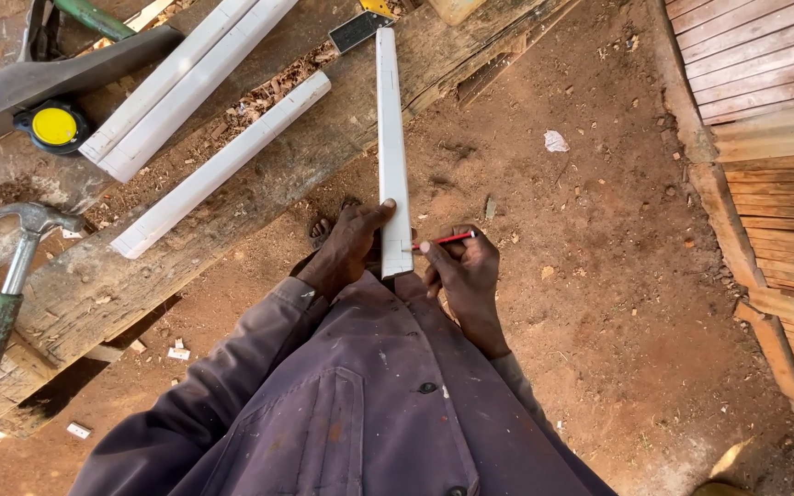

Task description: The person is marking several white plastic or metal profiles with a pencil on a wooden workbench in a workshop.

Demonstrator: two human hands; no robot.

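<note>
Off the near edge of the workbench (140, 266), a white strip (391, 147) is clasped at its near end by the left hand (349, 246), steadying it. A red pencil (445, 241) is pinched in the right hand (464, 273), tip against the strip for marking.

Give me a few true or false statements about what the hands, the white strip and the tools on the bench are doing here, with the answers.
1. The left hand grips the near end of a white strip. True.
2. The right hand holds a blue marker. False: it holds a red pencil with its tip at the strip.
3. A hammer with a green handle lies on the wooden bench. True.
4. The yellow tape measure sits on the dirt floor. False: it lies on the bench, near the other white strips.
5. The strip's far end rests on the bench. True.
</note>
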